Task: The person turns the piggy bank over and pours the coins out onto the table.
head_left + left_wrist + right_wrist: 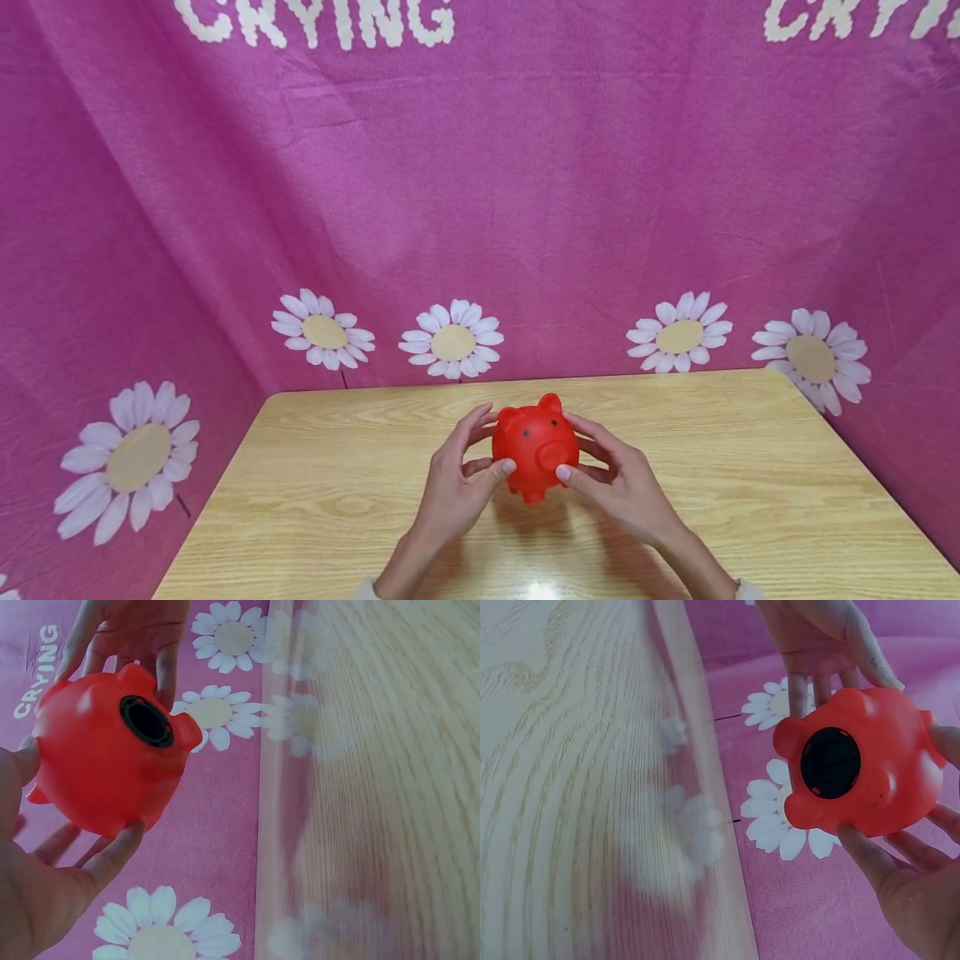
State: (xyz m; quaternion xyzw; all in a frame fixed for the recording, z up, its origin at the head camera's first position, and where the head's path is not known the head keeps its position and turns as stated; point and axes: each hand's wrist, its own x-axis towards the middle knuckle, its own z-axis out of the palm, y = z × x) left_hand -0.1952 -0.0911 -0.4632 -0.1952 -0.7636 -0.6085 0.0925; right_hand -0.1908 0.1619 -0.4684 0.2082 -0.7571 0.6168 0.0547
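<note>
A red plastic piggy bank (536, 446) is held between both hands just above the wooden table (750, 467), its snout towards me. My left hand (468, 458) grips its left side with thumb and curled fingers. My right hand (600, 467) grips the right side the same way. In the left wrist view the pig (97, 765) shows its black round plug (146, 720) on the underside, with my left hand (52, 885) below it and the right hand (127, 637) beyond. The right wrist view shows the pig (885, 772), its plug (830, 761), my right hand (907, 877) and the left hand (832, 637).
A pink cloth backdrop (525, 208) printed with white daisies and white lettering hangs behind and along both sides of the table. The table's far edge (525, 383) meets the cloth. Pale sleeve cuffs show at the bottom of the head view.
</note>
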